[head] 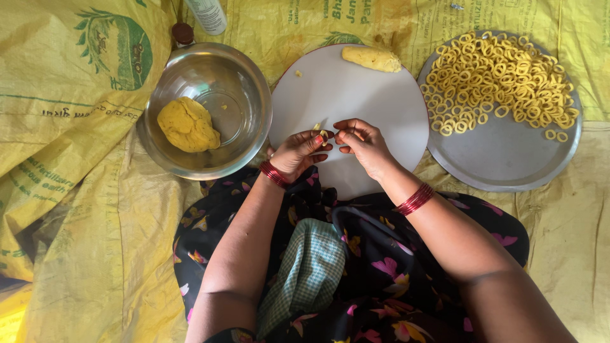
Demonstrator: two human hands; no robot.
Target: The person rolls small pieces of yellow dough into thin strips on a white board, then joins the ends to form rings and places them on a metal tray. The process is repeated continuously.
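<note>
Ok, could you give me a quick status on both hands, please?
Left hand and right hand pinching a small dough strip over the white board. Nothing in the way.

The white bottle (pixel 208 14) is cut off by the top edge; the dough piece (pixel 323 134) (tiny, pinched between fingertips) is mostly hidden, shape untellable.

yellow dough (pixel 187 124), white board (pixel 375 95), floral black dress (pixel 381 254)
</note>
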